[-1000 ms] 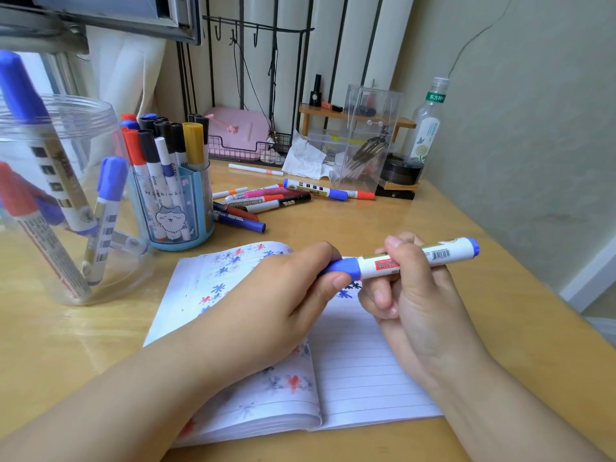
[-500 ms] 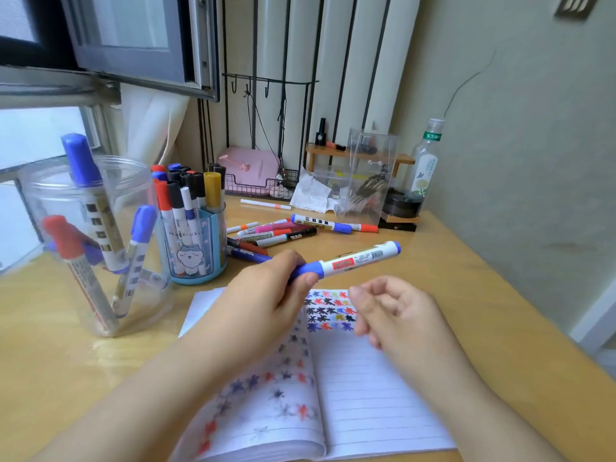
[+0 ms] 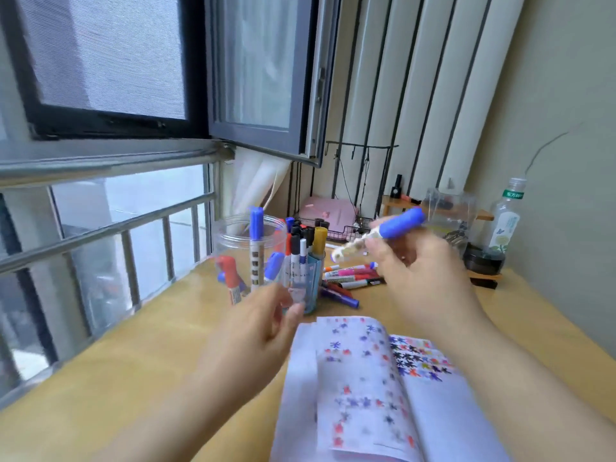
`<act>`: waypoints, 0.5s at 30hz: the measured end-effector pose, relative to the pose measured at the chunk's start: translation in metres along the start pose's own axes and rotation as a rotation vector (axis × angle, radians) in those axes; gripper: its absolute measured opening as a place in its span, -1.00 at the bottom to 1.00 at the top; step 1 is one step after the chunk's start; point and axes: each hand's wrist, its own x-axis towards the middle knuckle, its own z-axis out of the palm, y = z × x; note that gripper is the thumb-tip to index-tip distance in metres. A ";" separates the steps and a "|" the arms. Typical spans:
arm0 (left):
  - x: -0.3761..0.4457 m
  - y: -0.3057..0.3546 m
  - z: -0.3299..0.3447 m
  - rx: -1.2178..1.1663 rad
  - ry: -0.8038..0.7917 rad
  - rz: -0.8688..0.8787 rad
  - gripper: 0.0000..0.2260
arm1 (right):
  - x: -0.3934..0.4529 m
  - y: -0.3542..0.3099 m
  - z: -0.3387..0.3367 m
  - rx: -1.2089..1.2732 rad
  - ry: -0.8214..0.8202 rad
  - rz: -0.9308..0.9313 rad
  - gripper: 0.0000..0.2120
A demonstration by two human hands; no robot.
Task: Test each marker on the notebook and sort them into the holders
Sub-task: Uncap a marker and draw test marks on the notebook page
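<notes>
My right hand (image 3: 418, 281) grips a blue-capped white marker (image 3: 383, 233), raised above the desk with its cap pointing up and right. My left hand (image 3: 256, 331) hovers empty, fingers loosely curled, in front of the holders. A clear plastic jar (image 3: 233, 235) holds a few blue and red markers. Beside it stands a blue holder (image 3: 311, 281) packed with several markers. The open notebook (image 3: 383, 395), covered in coloured test marks, lies under my hands. Several loose markers (image 3: 353, 275) lie on the desk behind it.
A window with a metal railing (image 3: 110, 228) runs along the left. At the back of the wooden desk (image 3: 133, 378) are a pink box (image 3: 328, 210), a wire basket, a clear organiser (image 3: 450, 211), a bottle (image 3: 505, 221) and a dark round tin (image 3: 483, 260).
The marker passed from my left hand to my right, which lifted it and turned its cap up. My left hand let go and dropped back. The view tilted up and left.
</notes>
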 end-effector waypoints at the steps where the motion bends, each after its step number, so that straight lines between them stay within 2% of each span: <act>1: -0.003 -0.006 -0.006 0.015 0.021 -0.011 -0.88 | 0.013 -0.010 0.011 0.081 -0.013 0.002 -0.96; 3: -0.009 -0.015 -0.016 0.046 0.039 -0.010 -0.89 | 0.034 -0.023 0.035 0.179 -0.069 -0.006 -0.95; 5: -0.012 -0.020 -0.025 0.061 0.039 0.006 -0.89 | 0.051 -0.031 0.058 0.165 -0.112 -0.011 -0.93; 11: -0.023 -0.027 -0.039 0.046 0.014 -0.056 -0.89 | 0.064 -0.042 0.095 -0.204 -0.477 0.167 -0.70; 15: -0.028 -0.027 -0.036 0.045 -0.014 -0.045 -0.93 | 0.062 -0.041 0.097 -0.126 -0.499 0.201 -0.68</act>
